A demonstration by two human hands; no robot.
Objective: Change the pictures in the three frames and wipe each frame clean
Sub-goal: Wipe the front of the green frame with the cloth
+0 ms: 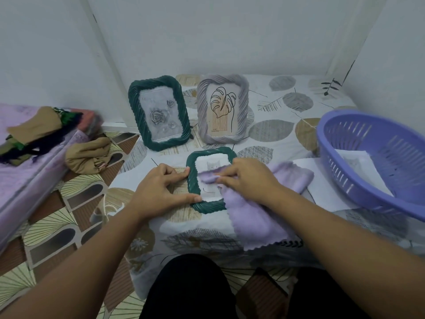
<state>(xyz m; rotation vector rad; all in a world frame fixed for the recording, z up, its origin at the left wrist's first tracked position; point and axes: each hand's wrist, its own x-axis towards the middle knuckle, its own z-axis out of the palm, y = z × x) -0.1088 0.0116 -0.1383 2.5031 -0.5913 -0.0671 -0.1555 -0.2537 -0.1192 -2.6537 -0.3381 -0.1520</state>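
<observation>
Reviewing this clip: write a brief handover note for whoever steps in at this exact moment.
Left hand: steadies the small dark green twisted-rim frame lying flat on the leaf-print sheet, fingers on its left edge.
Right hand: presses the lilac fleece cloth onto that frame's glass.
The larger dark green frame with the rose picture and the grey twisted frame with the leaf drawing stand upright behind.
Loose prints lie in the purple plastic basket.
Done: cannot tell.
Left: finish wiping this frame.
</observation>
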